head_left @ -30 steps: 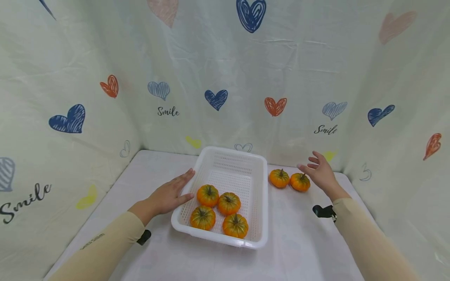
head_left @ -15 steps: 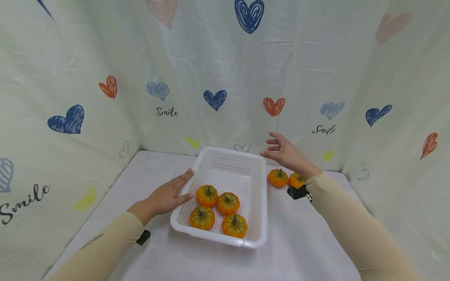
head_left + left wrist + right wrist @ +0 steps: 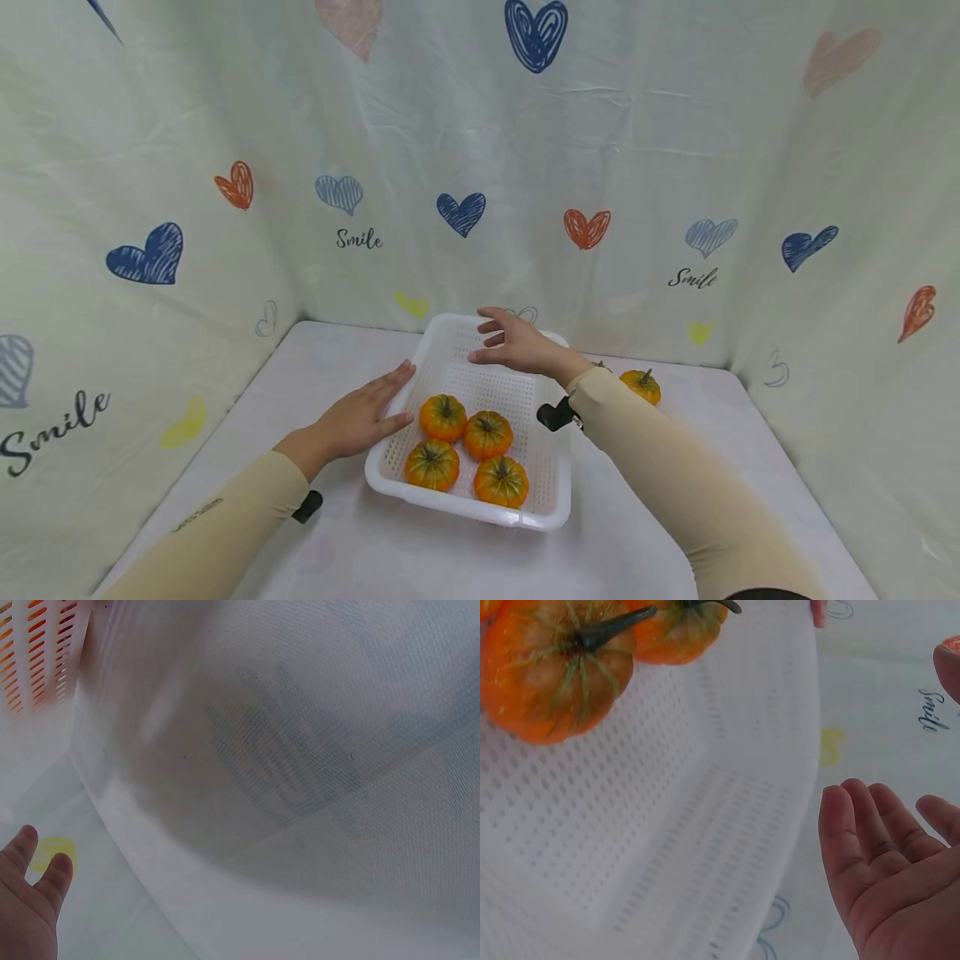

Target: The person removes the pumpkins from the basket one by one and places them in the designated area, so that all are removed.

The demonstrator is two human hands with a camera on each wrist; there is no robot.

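Note:
A white perforated plastic basket [image 3: 551, 479] holds several small orange-green pumpkins [image 3: 487, 434] in its near half. Against its left rim rests my left hand [image 3: 356, 421], fingers straight and thumb reaching over the edge. My right hand [image 3: 517, 343] hovers above the far part of the basket, fingers spread and nothing held. The right wrist view shows that palm bare, beside the basket's wall, with pumpkins [image 3: 551, 682] inside the basket. On the table to the right lies another pumpkin [image 3: 641, 386]; one more beside it is almost wholly hidden by my right sleeve.
A white cloth covers the table [image 3: 345, 542]. Pale curtains [image 3: 637, 150] printed with hearts and "Smile" rise along the back and both sides, close behind the basket.
My right hand has swept left from above the pumpkins on the right to over the far end of the basket. The left hand, basket and pumpkins keep their places.

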